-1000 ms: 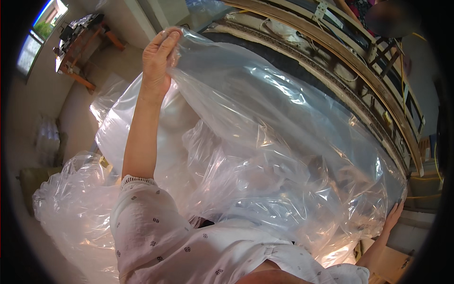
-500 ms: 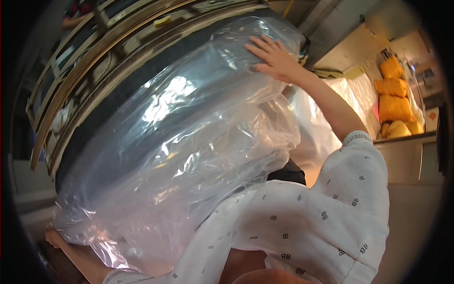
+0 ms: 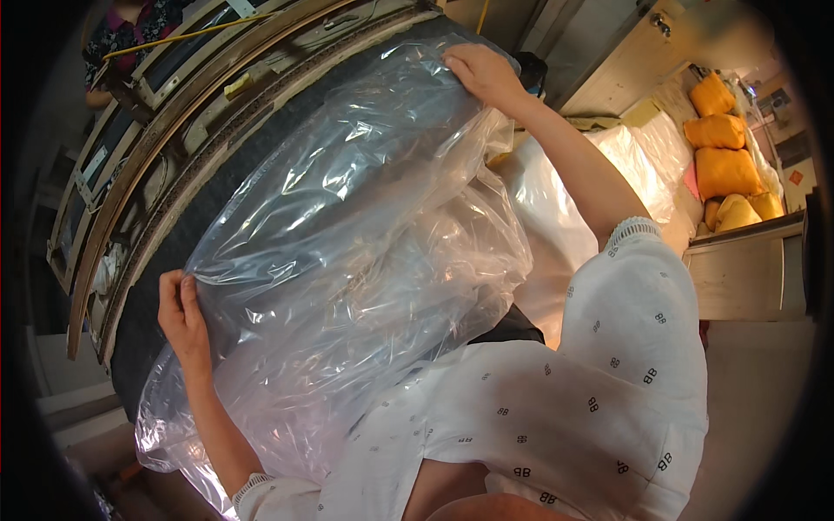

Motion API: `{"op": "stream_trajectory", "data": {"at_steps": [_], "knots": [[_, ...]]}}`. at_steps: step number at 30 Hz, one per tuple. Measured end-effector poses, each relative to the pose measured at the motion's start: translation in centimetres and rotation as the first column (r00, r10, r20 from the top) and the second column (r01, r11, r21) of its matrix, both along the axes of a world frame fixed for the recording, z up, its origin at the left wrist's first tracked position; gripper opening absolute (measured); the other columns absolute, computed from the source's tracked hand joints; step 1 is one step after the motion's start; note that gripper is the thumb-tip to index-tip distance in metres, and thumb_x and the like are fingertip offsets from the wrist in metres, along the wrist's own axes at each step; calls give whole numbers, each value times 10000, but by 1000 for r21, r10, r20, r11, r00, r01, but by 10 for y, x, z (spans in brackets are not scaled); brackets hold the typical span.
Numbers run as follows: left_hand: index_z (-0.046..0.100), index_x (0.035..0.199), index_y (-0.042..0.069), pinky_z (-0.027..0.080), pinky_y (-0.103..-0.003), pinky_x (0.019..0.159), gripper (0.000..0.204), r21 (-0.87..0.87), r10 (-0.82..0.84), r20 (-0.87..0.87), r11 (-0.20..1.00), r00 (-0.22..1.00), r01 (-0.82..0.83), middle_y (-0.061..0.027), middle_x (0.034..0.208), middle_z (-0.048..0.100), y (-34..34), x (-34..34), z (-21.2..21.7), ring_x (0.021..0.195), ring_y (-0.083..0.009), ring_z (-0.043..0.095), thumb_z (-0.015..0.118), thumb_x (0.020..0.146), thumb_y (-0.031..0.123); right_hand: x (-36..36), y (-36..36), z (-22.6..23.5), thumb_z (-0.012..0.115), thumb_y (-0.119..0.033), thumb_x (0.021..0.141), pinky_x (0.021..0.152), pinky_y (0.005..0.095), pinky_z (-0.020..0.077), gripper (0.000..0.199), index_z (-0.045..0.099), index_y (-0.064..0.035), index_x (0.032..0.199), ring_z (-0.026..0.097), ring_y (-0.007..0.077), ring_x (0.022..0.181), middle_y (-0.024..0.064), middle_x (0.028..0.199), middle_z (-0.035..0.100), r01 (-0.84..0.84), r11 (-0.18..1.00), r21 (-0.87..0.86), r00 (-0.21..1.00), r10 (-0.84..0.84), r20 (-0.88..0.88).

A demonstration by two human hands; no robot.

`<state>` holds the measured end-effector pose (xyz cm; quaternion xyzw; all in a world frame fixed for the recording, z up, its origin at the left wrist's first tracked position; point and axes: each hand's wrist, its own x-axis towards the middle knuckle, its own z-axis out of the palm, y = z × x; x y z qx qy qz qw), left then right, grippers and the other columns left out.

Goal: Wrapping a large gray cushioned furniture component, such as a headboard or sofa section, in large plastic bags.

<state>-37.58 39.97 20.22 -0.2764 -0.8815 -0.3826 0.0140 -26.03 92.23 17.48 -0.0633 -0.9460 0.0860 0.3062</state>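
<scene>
A large clear plastic sheet is spread, crumpled, over a dark table surface. My left hand pinches the sheet's left edge between thumb and fingers. Far out on my outstretched arm, my right hand grips the sheet's top right corner. My white patterned sleeves fill the lower right.
A curved wooden frame runs along the table's far side, and another person in a dark patterned top is behind it. At the right lie white plastic-wrapped bundles and several orange cushions on a wooden shelf.
The view has swung from the sheet's left side to its right. Now both hands show, holding the sheet stretched wider, with the left hand up on its edge.
</scene>
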Motion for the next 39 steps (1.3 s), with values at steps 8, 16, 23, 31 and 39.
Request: {"op": "stream_trajectory", "data": {"at_steps": [8, 16, 23, 31, 39], "knots": [[513, 858, -19, 385, -229, 577, 66, -72, 6, -444, 997, 896, -42, -81, 730, 475, -81, 31, -21, 620, -161, 448, 559, 843, 27, -28, 19, -12, 652, -470, 699, 808, 365, 437, 519, 584, -94, 1051, 530, 263, 992, 124, 1015, 539, 270, 950, -160, 957, -246, 152], [492, 785, -14, 385, -242, 586, 115, -86, 85, -316, 989, 945, -118, -89, 706, 455, -83, 32, -22, 620, -161, 448, 546, 854, 60, -43, 29, -14, 675, -414, 688, 760, 317, 446, 356, 666, -97, 851, 592, 193, 821, 62, 857, 628, 69, 842, -535, 980, 42, 193], [497, 790, -9, 377, -231, 585, 106, -64, 57, -360, 994, 931, -86, -71, 689, 453, -84, 30, -25, 617, -137, 437, 539, 860, 59, -54, 7, -1, 604, -301, 770, 674, 284, 446, 254, 648, -61, 841, 581, 153, 739, 25, 776, 635, -70, 800, -596, 983, 157, 94], [527, 810, -12, 352, -191, 608, 88, 75, 201, -292, 979, 935, -187, -7, 718, 469, -147, 47, -21, 660, -83, 419, 536, 868, 54, -59, -32, -2, 630, -362, 715, 630, 346, 458, 264, 651, -101, 751, 604, 232, 677, 60, 704, 632, 62, 942, -329, 986, -6, 168], [550, 818, -2, 343, -192, 605, 47, 120, 173, -284, 982, 943, -144, -12, 737, 470, -153, 72, -18, 669, -90, 417, 571, 837, 36, -86, -39, -2, 650, -390, 702, 630, 348, 458, 289, 652, -103, 737, 611, 215, 690, 46, 692, 635, 102, 925, -366, 979, -27, 204]]}}
